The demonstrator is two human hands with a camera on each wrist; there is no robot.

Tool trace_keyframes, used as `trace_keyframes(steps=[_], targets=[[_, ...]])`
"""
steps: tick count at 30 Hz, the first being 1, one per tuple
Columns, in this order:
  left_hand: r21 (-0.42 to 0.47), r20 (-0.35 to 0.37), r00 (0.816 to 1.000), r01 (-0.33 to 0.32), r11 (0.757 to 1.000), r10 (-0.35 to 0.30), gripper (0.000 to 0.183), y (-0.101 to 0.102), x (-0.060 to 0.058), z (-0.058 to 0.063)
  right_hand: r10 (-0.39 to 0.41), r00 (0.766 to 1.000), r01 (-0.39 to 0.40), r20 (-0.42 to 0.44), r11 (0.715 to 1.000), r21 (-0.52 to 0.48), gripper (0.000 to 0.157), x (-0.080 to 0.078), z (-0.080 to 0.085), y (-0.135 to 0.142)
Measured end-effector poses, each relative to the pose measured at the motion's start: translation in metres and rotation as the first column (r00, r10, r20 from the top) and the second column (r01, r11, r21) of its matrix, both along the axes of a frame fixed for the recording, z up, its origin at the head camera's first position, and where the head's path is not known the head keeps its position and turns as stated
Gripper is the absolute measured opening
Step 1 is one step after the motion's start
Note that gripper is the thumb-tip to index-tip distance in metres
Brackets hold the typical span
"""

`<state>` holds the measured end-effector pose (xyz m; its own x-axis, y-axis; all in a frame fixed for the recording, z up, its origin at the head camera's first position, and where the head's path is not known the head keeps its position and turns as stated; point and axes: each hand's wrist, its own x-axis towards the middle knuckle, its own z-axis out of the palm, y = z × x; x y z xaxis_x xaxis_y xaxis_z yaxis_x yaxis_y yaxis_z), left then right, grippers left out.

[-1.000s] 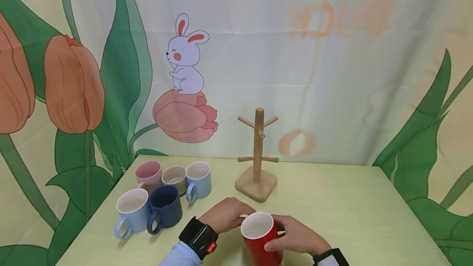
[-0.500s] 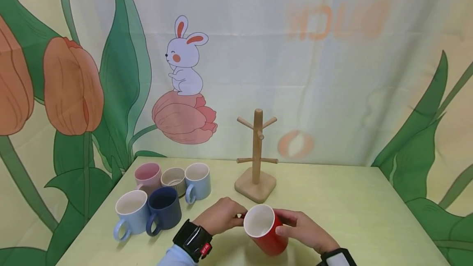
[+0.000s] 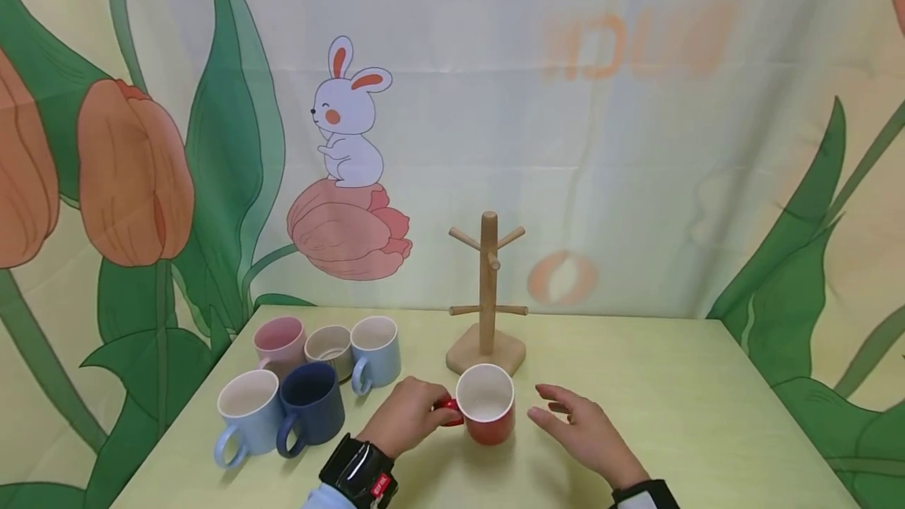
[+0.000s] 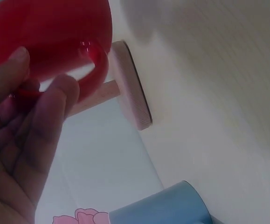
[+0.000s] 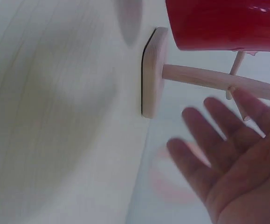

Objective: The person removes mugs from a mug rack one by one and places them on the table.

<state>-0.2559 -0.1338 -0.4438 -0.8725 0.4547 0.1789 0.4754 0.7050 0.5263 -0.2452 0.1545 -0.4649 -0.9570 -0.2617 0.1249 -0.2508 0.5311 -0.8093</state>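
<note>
A red mug (image 3: 492, 424) with a white inside is held in front of the wooden mug stand (image 3: 488, 289). My left hand (image 3: 408, 417) pinches its handle (image 4: 97, 70) between thumb and fingers, as the left wrist view shows. In both wrist views the mug appears lifted off the table. To the right of the mug, apart from it, my right hand (image 3: 587, 432) holds nothing; its fingers are spread and relaxed, seen also in the right wrist view. The stand has a square base and several bare pegs.
Several mugs stand at the left of the table (image 3: 672, 383): a pink mug (image 3: 280, 344), a grey cup (image 3: 331, 348), a light blue mug (image 3: 376, 352), a larger light blue mug (image 3: 249, 411) and a dark blue mug (image 3: 313, 403). A printed curtain (image 3: 636, 179) hangs behind.
The right hand has let go of the red mug and opened beside it. The left hand now holds the mug by its handle, and the mug has moved forward, closer to the stand.
</note>
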Motion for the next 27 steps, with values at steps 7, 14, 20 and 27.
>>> trace_keyframes(steps=[7,14,20,27], targets=[[-0.011,-0.031,0.979,-0.200,0.980,0.200,0.016,-0.003,0.008,-0.001,-0.138,0.985,0.163,-0.102,0.938,0.305,0.069,0.007,0.005,0.001],[0.008,0.008,0.924,-0.383,0.924,0.383,0.022,-0.006,0.018,-0.002,-0.156,0.984,0.177,-0.084,0.892,0.416,0.077,0.007,0.006,0.001],[0.066,-0.013,0.867,-0.496,0.866,0.498,0.024,-0.012,0.024,-0.007,-0.167,0.984,0.176,-0.060,0.876,0.449,0.077,0.009,0.007,0.002],[0.081,-0.003,0.803,-0.594,0.800,0.596,0.028,-0.024,0.027,-0.011,-0.166,0.986,0.162,-0.036,0.861,0.482,0.074,0.011,0.009,0.003]])
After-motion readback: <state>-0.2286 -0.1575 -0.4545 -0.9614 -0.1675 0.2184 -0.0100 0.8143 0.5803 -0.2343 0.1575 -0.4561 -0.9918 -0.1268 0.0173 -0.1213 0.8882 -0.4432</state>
